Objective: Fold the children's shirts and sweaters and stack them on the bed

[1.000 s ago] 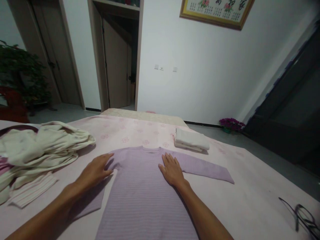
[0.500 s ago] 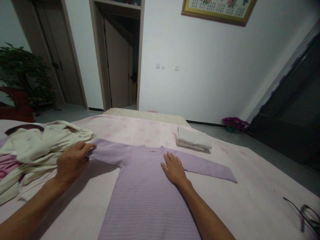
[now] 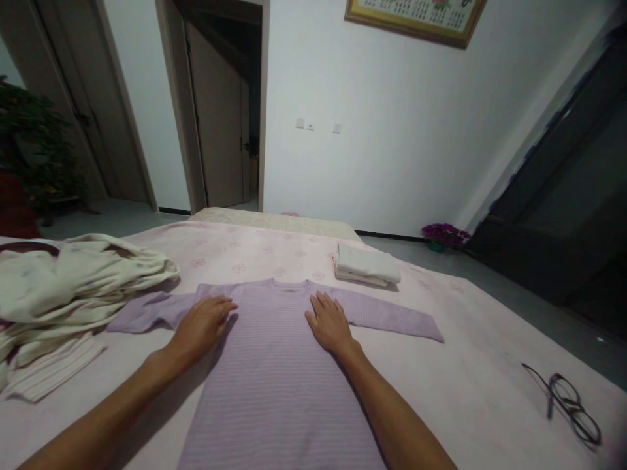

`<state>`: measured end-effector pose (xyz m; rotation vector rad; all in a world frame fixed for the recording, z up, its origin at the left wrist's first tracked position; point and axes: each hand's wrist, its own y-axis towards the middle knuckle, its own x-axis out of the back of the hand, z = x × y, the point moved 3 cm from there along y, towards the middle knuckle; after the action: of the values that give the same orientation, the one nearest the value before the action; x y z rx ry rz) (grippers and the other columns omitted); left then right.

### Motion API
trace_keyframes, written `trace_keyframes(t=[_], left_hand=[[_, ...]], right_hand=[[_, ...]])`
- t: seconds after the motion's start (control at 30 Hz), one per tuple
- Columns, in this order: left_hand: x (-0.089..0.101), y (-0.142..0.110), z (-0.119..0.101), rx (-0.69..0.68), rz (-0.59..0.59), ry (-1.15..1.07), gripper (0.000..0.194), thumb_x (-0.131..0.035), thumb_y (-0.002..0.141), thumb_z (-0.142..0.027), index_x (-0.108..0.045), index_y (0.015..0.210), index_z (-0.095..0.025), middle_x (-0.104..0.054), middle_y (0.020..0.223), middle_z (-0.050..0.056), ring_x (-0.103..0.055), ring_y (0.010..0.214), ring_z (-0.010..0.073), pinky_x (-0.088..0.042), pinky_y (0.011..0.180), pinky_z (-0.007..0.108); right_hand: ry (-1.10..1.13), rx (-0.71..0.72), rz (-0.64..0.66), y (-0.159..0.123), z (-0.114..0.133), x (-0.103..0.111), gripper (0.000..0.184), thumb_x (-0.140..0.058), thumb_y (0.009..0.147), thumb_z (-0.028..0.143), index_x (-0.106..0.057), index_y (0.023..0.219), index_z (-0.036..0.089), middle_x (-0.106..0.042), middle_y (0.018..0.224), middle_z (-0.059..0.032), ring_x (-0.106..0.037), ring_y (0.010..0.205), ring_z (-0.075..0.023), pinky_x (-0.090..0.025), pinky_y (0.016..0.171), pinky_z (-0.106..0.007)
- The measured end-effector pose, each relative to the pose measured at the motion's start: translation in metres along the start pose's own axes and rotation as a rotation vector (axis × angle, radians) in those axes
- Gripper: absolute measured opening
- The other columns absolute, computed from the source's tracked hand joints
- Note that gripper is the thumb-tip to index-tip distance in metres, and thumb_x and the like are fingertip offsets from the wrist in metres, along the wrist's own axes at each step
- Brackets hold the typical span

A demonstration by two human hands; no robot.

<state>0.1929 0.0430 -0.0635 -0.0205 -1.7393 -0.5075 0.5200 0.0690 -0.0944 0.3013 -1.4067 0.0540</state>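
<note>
A lavender striped long-sleeved top (image 3: 284,365) lies spread out with its neckline away from me. My left hand (image 3: 206,323) is at its left shoulder, fingers together and slightly bent, holding nothing that shows. The left sleeve (image 3: 147,313) lies rumpled, running out towards a heap of clothes. My right hand (image 3: 330,321) rests flat on the top's right shoulder, fingers stretched out. Beyond it the right sleeve (image 3: 396,318) lies straight out to the side.
Heaped cream clothes (image 3: 83,274) lie on the left, a striped cloth (image 3: 56,367) in front of them. Folded white cloths (image 3: 367,264) sit past the right sleeve. Glasses (image 3: 563,401) lie at the right on the pink bed cover (image 3: 470,385).
My left hand has let go of the left sleeve and moved right to the shoulder. That sleeve now lies down on the bed. My right hand stays on the top. The view has shifted slightly.
</note>
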Motion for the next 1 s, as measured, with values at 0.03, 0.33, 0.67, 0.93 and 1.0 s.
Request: trace_keyframes(t=[0.03, 0.33, 0.67, 0.93, 1.0], left_hand=[[-0.005, 0.009, -0.004, 0.008, 0.015, -0.009, 0.039, -0.045, 0.092, -0.026, -0.071, 0.121, -0.022, -0.068, 0.132, 0.008, -0.058, 0.126, 0.0263, -0.037, 0.113, 0.044], [-0.027, 0.074, 0.038, 0.292, 0.098, 0.184, 0.044, -0.037, 0.095, -0.037, -0.072, 0.108, -0.014, -0.072, 0.116, 0.021, -0.064, 0.111, 0.0378, -0.033, 0.104, 0.06], [-0.012, 0.095, 0.055, 0.302, 0.052, 0.183, 0.044, -0.029, 0.097, -0.038, -0.067, 0.106, -0.017, -0.073, 0.111, 0.014, -0.068, 0.099, 0.0293, -0.045, 0.082, 0.038], [-0.011, 0.122, 0.027, 0.268, -0.012, 0.248, 0.039, -0.037, 0.094, -0.023, -0.067, 0.117, -0.012, -0.068, 0.123, 0.021, -0.062, 0.115, 0.0366, -0.021, 0.111, 0.064], [-0.022, 0.113, -0.002, 0.207, -0.003, 0.239, 0.044, -0.038, 0.094, -0.021, -0.061, 0.132, -0.012, -0.06, 0.139, 0.02, -0.051, 0.132, 0.035, -0.017, 0.116, 0.059]], right_hand=[[0.0, 0.003, -0.003, -0.001, 0.0, 0.002, 0.056, -0.035, 0.103, 0.046, -0.043, 0.151, 0.018, -0.036, 0.16, -0.0121, -0.028, 0.149, -0.0254, -0.015, 0.12, -0.044], [-0.068, -0.204, -0.064, 0.054, -0.029, 0.043, 0.039, -0.032, 0.105, 0.029, -0.06, 0.13, 0.021, -0.064, 0.132, -0.0104, -0.059, 0.118, -0.0206, -0.04, 0.095, -0.032], [-0.131, -0.255, -0.038, 0.093, -0.056, 0.026, 0.022, -0.053, 0.098, 0.033, -0.068, 0.107, 0.019, -0.069, 0.114, -0.0117, -0.06, 0.11, -0.024, -0.039, 0.09, -0.033], [-0.113, -0.241, -0.061, 0.102, -0.043, 0.037, 0.027, -0.049, 0.097, 0.024, -0.067, 0.116, 0.015, -0.065, 0.122, -0.0159, -0.056, 0.118, -0.0264, -0.037, 0.1, -0.037], [-0.097, -0.204, -0.063, 0.092, -0.022, 0.035, 0.034, -0.048, 0.097, 0.023, -0.063, 0.126, 0.015, -0.061, 0.134, -0.0159, -0.05, 0.128, -0.0264, -0.033, 0.107, -0.037]])
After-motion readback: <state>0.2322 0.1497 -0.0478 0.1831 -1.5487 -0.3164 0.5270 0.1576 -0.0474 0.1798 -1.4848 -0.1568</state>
